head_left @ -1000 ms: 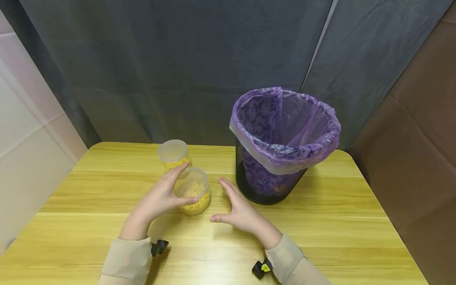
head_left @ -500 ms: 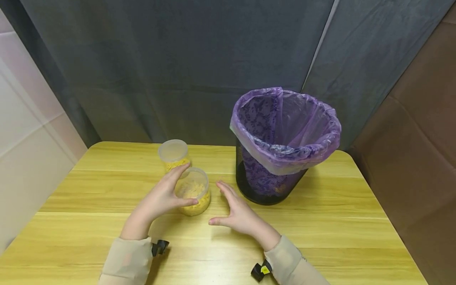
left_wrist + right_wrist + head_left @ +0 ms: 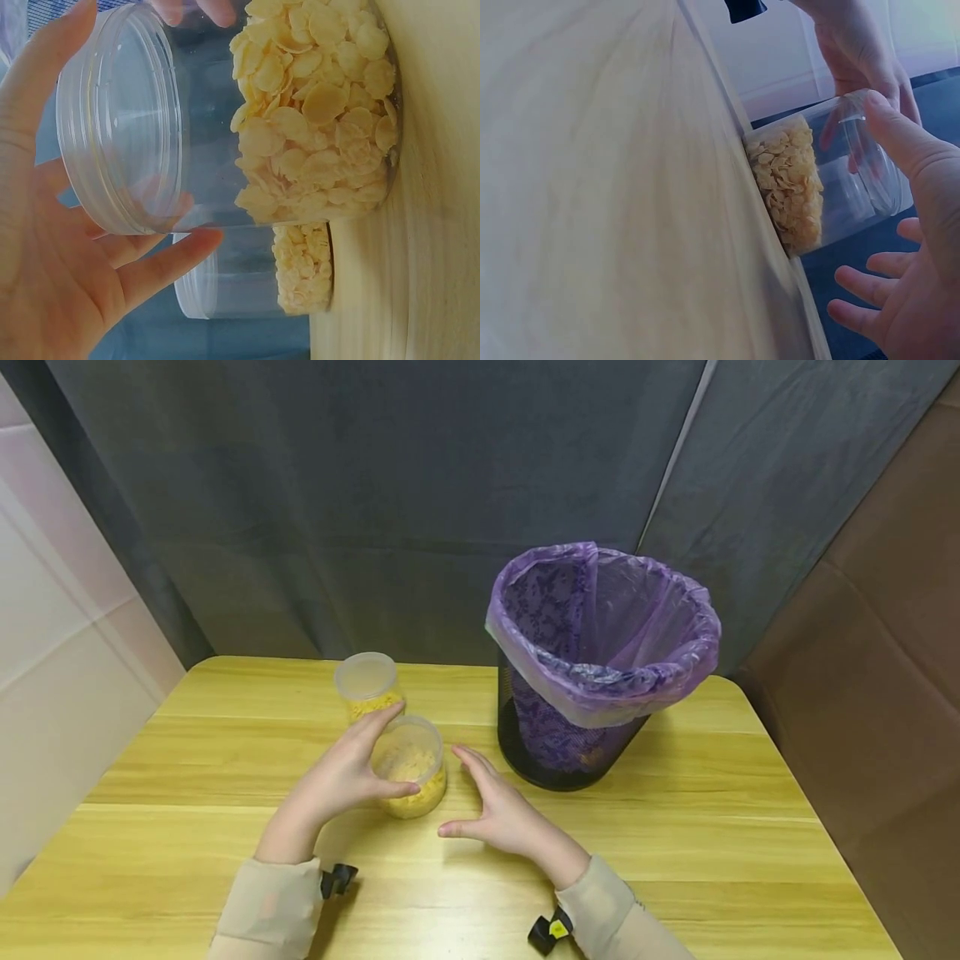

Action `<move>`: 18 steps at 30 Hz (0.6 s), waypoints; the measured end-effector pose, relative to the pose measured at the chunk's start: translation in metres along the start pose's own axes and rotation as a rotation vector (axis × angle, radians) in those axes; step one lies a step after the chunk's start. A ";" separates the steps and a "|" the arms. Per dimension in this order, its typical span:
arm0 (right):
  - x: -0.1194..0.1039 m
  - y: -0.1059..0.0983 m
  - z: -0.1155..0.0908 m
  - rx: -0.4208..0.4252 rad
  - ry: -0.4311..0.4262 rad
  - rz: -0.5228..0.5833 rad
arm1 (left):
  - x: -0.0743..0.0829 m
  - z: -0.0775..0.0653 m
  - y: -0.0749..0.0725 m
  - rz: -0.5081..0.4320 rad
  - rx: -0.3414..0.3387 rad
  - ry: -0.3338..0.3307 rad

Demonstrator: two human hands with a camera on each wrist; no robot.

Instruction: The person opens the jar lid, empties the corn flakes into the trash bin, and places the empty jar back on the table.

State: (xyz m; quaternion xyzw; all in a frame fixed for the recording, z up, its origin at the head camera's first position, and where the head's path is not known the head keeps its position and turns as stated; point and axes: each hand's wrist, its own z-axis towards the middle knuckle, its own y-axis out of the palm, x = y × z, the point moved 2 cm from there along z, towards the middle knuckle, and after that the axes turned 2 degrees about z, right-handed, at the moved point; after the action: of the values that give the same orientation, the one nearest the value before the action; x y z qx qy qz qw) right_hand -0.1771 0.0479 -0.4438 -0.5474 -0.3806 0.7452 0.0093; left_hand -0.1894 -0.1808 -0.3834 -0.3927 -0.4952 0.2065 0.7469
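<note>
A clear round plastic jar [image 3: 417,797], partly filled with yellow cereal flakes [image 3: 322,112], stands upright on the table. My left hand [image 3: 341,772] holds it from the left near its top, thumb across the front and fingers round the far side. Just right of the jar, my right hand [image 3: 506,810] is apart from it, thumb and fingers spread and nothing in them. In the right wrist view this hand's fingers [image 3: 862,289] lie beyond the jar's top end. A second jar [image 3: 365,681] of flakes, with a cloudy top, stands close behind the first.
A black mesh waste bin [image 3: 551,760] lined with a purple bag [image 3: 600,693] stands at the back right, beyond my right hand. The wooden table [image 3: 712,860] ends at a grey curtain [image 3: 375,510] behind. White cloth hangs at the left, brown cloth at the right.
The front jar has shifted slightly to the right, with my left hand round it. My right hand has come a little left and nearer to me. The rear jar and bin stay put.
</note>
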 end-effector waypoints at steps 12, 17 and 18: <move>0.001 0.001 0.000 -0.003 0.004 -0.016 | 0.005 -0.001 0.000 0.004 0.002 0.039; 0.001 0.002 0.000 -0.004 0.002 -0.015 | 0.008 -0.002 -0.001 -0.008 0.003 0.064; 0.001 0.002 0.000 -0.004 0.002 -0.015 | 0.009 -0.002 -0.001 -0.012 0.003 0.071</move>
State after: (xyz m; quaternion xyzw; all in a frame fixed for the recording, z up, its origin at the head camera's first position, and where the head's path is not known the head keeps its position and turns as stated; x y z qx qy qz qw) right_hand -0.1768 0.0473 -0.4455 -0.5453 -0.3863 0.7437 0.0142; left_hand -0.1838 -0.1762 -0.3780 -0.3957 -0.4703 0.1887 0.7660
